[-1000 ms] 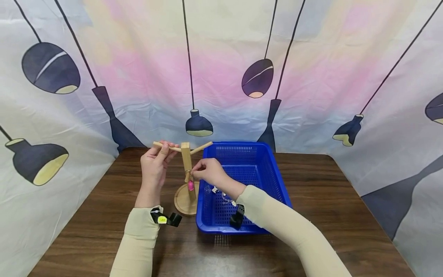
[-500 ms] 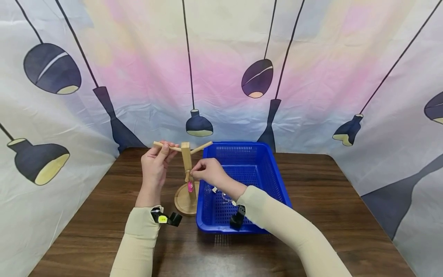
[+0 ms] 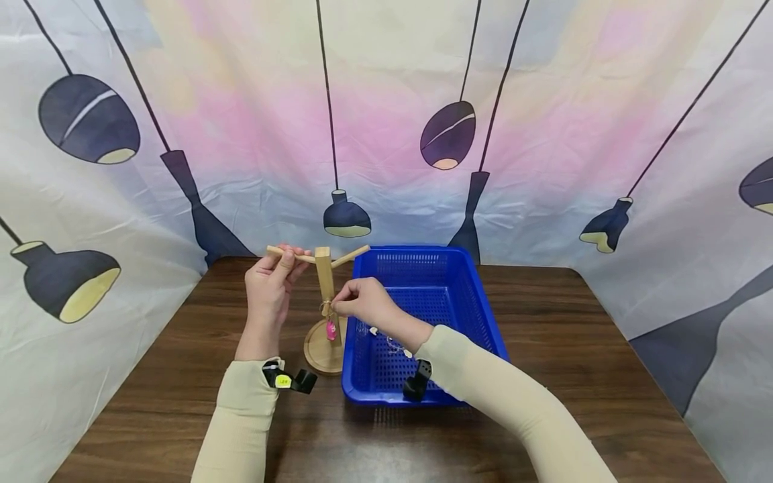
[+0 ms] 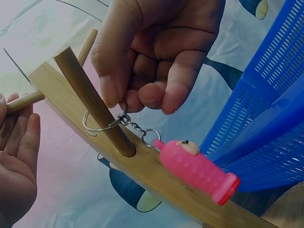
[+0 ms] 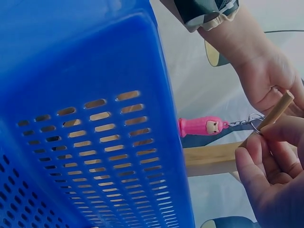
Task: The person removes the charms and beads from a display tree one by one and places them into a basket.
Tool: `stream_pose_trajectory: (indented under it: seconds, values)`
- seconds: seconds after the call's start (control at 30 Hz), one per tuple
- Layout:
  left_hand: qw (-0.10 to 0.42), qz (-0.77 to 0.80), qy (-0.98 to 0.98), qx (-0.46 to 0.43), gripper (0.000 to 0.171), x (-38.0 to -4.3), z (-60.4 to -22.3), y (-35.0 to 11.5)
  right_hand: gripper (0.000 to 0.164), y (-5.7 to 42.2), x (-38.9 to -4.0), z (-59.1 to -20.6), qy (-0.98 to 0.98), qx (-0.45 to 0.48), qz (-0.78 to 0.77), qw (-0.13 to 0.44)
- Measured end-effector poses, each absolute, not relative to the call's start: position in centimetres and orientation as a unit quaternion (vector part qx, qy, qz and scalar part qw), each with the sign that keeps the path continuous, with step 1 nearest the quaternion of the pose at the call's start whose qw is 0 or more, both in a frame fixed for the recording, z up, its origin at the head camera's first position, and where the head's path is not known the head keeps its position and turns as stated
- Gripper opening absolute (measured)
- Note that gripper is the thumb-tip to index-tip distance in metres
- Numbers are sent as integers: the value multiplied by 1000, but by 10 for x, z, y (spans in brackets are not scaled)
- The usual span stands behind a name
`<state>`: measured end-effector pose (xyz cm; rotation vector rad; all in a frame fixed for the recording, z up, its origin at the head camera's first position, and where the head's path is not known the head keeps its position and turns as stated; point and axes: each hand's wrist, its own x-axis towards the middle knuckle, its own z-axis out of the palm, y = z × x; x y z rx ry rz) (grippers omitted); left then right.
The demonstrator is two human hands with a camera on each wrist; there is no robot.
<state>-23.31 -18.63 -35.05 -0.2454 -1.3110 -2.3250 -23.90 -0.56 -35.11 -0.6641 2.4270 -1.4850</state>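
A wooden stand (image 3: 325, 275) with several pegs rises from a round base (image 3: 317, 352). My left hand (image 3: 268, 288) grips its upper left peg (image 4: 23, 102) between thumb and fingers. At the lower front peg (image 4: 83, 88), my right hand (image 3: 371, 302) pinches the metal split ring (image 4: 97, 129) of a keychain. In the left wrist view the ring goes around that peg, partway along it. A pink figure charm (image 4: 197, 171) dangles from the ring by a short chain. The right wrist view also shows the charm, beside the basket's rim.
A blue plastic basket (image 3: 486, 308) stands on the wooden table (image 3: 561, 349), close to the stand's right side. Inside lie small charms on a thin chain (image 3: 395, 347), partly hidden by my right arm. A printed curtain (image 3: 392, 134) hangs behind.
My right hand has shifted slightly down and left. The split ring sits a little lower at the front peg, and the pink charm has swung and turned slightly. The left hand keeps its place.
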Motion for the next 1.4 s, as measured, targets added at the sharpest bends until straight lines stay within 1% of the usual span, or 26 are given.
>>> stream_pose_trajectory:
  seconds: [1.4]
  values:
    - [233, -843, -474, -100, 9, -233, -351, -186, 9, 0, -223, -334, 804, -251, -527, 115]
